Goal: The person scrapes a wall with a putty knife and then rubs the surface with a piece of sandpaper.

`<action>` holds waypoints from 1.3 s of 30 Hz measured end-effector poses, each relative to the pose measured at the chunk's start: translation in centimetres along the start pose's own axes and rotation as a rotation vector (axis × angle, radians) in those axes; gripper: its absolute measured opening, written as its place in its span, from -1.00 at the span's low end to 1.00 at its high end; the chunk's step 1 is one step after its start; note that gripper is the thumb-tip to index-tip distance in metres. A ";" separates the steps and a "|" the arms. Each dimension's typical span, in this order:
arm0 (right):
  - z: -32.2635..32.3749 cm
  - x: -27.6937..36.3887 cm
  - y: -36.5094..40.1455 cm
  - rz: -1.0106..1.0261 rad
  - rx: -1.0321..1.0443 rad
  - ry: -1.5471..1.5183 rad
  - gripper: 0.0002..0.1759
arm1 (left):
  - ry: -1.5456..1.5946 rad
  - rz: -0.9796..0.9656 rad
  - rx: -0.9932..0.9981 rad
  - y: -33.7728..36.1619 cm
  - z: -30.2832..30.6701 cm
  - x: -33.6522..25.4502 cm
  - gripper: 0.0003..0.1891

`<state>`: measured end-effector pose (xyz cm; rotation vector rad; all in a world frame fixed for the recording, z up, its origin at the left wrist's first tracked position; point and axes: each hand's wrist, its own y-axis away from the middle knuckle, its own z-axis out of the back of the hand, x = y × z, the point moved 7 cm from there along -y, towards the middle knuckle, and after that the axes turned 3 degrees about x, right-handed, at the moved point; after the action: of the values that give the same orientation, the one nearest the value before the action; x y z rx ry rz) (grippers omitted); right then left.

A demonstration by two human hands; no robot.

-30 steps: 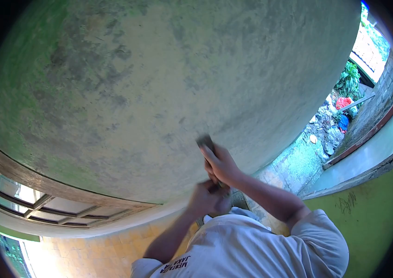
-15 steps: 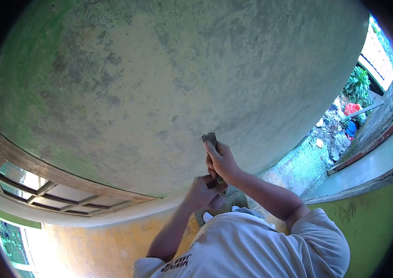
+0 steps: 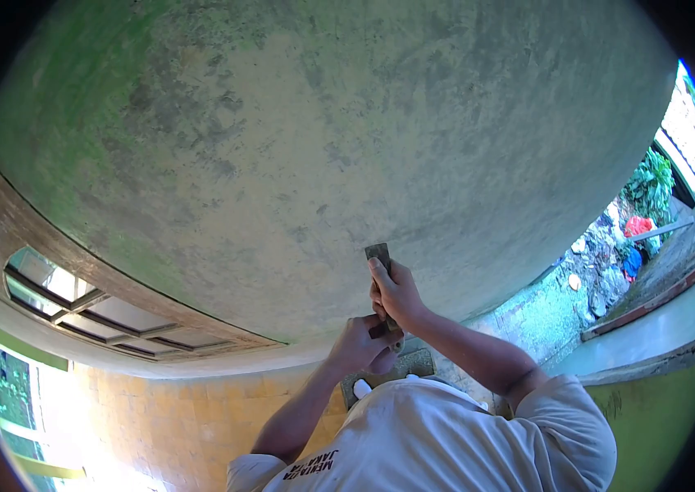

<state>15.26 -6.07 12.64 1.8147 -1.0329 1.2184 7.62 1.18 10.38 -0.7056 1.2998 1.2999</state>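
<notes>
My right hand (image 3: 397,292) is closed around a putty knife with a flat, grey, stained blade (image 3: 377,251), the thumb lying along the blade. The blade points up and away from me, overlapping the lower part of the patchy wall (image 3: 282,189) in this view. Just below, my left hand (image 3: 355,344) is closed with its fingers wrapped round a dark, flat-edged piece (image 3: 378,330). The two hands are close together in front of my chest. Most of the left hand's piece is hidden by fingers, and I cannot tell what it is.
A wooden-framed window (image 3: 118,316) borders the wall at the left. Yellowish floor tiles (image 3: 200,410) lie below it. On the right are rubble (image 3: 606,279), green plants (image 3: 651,184) and a ledge (image 3: 659,328) above a green wall (image 3: 659,426).
The view has shifted, so wall and window sit slightly higher and the rubble further right. Both hands keep their grip and stay close together; the blade shows more of its flat face.
</notes>
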 end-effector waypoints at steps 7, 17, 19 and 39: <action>0.7 -0.8 1.2 0.012 0.011 0.074 -0.57 | -0.191 -0.040 -0.041 0.1 -1.3 1.6 -0.65; 1.0 -1.7 1.5 -0.017 -0.010 0.007 -0.59 | -0.089 0.042 -0.001 0.4 -1.9 2.5 -0.66; 1.0 -1.9 1.5 -0.009 0.009 0.075 -0.59 | -0.120 0.043 0.010 0.1 -2.2 2.7 -0.68; -1.3 2.9 0.1 0.067 0.078 0.016 -0.61 | 0.081 0.019 -0.067 0.8 0.8 -1.7 -0.70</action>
<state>15.33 -5.68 15.74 1.8395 -1.0574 1.3286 7.50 1.63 12.40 -0.8018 1.3359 1.3474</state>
